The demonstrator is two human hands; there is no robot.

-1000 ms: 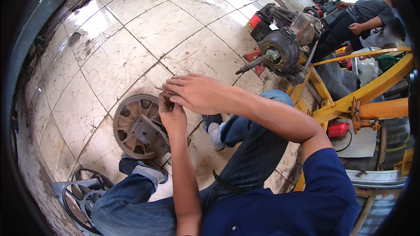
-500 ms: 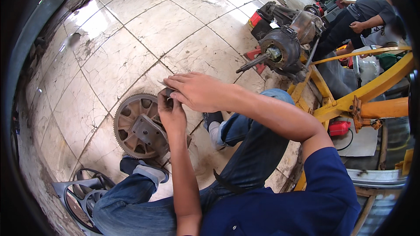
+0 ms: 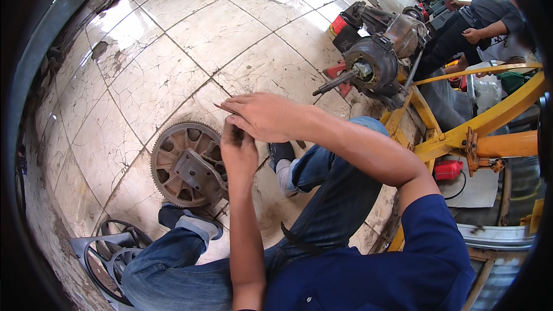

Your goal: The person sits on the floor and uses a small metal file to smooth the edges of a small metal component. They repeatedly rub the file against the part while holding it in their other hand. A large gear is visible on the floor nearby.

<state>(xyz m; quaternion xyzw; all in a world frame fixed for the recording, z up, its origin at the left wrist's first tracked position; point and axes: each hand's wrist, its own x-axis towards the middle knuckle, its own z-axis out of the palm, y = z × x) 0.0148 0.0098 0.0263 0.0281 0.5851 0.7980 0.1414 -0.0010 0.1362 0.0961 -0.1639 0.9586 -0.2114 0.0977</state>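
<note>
My left hand (image 3: 239, 151) is raised beside the large toothed gear wheel (image 3: 167, 152), its fingers curled around a small dark part that is mostly hidden. Over it lies my right hand (image 3: 264, 116), fingers long and pressed together, thumb against the left fingertips. A thin brownish sliver (image 3: 219, 107) sticks out past the right fingertips; its kind cannot be made out. On the gear wheel sits a grey metal block with holes (image 3: 199, 171), close to my left wrist. The gear wheel rests on the tiled floor between my feet.
An axle assembly with a protruding shaft (image 3: 374, 66) stands on a red support ahead right. Near it is a yellow frame (image 3: 484, 121). Another person (image 3: 478, 29) sits behind at far right. Black-rimmed wheel-like parts (image 3: 109, 253) lie by my left leg.
Both hands have moved slightly right, away from the gear wheel. The dark part that showed between them is now mostly covered by my right hand.
</note>
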